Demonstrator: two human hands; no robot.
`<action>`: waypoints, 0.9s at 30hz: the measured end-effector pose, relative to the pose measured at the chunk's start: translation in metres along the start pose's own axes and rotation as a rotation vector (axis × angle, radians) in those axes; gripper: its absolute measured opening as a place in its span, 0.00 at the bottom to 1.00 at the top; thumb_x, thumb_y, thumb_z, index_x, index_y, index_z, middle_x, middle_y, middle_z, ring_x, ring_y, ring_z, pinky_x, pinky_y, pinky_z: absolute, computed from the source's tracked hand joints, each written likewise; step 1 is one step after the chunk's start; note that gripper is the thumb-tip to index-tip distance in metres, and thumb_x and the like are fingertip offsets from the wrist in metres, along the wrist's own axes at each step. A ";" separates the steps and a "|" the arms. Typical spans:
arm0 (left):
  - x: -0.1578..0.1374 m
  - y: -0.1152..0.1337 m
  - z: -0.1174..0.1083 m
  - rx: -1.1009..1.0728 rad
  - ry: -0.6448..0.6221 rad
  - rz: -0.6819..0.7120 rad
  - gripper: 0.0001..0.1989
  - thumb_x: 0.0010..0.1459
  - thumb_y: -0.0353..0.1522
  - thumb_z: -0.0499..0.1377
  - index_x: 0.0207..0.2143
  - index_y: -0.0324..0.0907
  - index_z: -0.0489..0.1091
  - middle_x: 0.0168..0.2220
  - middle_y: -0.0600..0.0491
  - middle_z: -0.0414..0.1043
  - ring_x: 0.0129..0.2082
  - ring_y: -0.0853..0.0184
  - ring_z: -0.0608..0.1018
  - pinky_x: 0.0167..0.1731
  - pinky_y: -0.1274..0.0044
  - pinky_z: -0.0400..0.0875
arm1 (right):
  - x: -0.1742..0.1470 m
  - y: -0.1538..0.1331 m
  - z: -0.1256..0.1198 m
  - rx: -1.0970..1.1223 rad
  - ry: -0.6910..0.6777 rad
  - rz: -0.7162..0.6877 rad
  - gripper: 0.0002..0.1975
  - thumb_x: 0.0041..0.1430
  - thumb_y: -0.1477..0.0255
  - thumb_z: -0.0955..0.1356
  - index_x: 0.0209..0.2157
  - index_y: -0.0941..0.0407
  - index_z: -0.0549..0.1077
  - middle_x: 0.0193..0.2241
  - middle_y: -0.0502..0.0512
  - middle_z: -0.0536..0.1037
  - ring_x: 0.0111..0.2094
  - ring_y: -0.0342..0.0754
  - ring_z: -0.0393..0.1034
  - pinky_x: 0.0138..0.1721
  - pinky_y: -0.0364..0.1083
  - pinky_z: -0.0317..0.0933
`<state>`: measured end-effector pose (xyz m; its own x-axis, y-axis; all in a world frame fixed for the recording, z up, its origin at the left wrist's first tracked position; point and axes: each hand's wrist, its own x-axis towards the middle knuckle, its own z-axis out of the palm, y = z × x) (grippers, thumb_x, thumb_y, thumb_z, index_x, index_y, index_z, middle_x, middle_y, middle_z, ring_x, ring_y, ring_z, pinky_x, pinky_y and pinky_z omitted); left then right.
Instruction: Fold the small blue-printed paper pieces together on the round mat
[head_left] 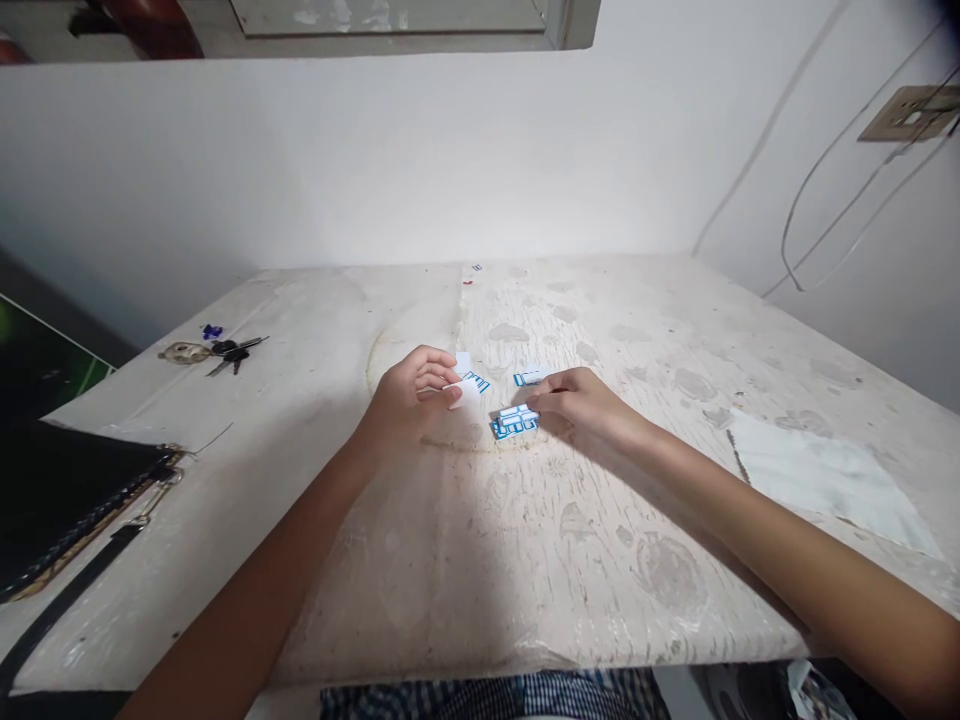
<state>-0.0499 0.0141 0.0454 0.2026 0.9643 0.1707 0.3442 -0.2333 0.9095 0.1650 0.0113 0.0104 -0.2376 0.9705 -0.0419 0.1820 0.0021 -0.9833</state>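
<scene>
My left hand (414, 388) pinches a small white card (463, 394) between thumb and fingers, its blank face toward me. Just behind it lie blue-outlined white cards (478, 380) and a plain white piece (463, 361). My right hand (574, 392) has its thumb and fingertips closed at the right end of a blue-and-white card (519, 412), over a small pile of similar cards (514, 430) on the table. One more blue-edged card (529, 377) rests beyond the right fingertips, partly hidden by them.
Keys with a keychain (234, 350) and a small blue item (213, 331) lie at the left. A black bag (82, 510) with a strap sits at the left edge. A pale cloth (829, 480) lies at the right. Cables (806, 230) hang near a wall socket (911, 113).
</scene>
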 end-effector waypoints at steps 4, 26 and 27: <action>-0.001 -0.005 0.002 0.020 -0.050 0.032 0.18 0.46 0.38 0.61 0.38 0.40 0.64 0.34 0.50 0.70 0.34 0.66 0.74 0.35 0.74 0.71 | 0.000 0.011 0.005 -0.016 -0.003 0.011 0.08 0.48 0.70 0.65 0.20 0.57 0.66 0.15 0.47 0.57 0.17 0.39 0.50 0.19 0.43 0.45; -0.010 -0.010 0.028 0.229 -0.146 0.348 0.05 0.53 0.30 0.55 0.25 0.42 0.69 0.32 0.55 0.68 0.35 0.70 0.71 0.39 0.76 0.64 | -0.006 -0.008 0.005 -0.349 0.039 -0.485 0.10 0.49 0.79 0.62 0.27 0.55 0.73 0.35 0.53 0.64 0.34 0.43 0.62 0.33 0.45 0.57; -0.010 -0.011 0.029 0.238 -0.154 0.349 0.05 0.53 0.29 0.55 0.26 0.42 0.69 0.32 0.55 0.68 0.35 0.70 0.71 0.39 0.77 0.64 | -0.005 -0.007 0.003 -0.357 0.040 -0.481 0.10 0.49 0.80 0.62 0.27 0.55 0.74 0.35 0.53 0.64 0.34 0.43 0.62 0.33 0.45 0.57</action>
<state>-0.0288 0.0031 0.0224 0.4719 0.7968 0.3775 0.4285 -0.5814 0.6917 0.1617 0.0059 0.0170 -0.3383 0.8487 0.4066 0.3740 0.5177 -0.7695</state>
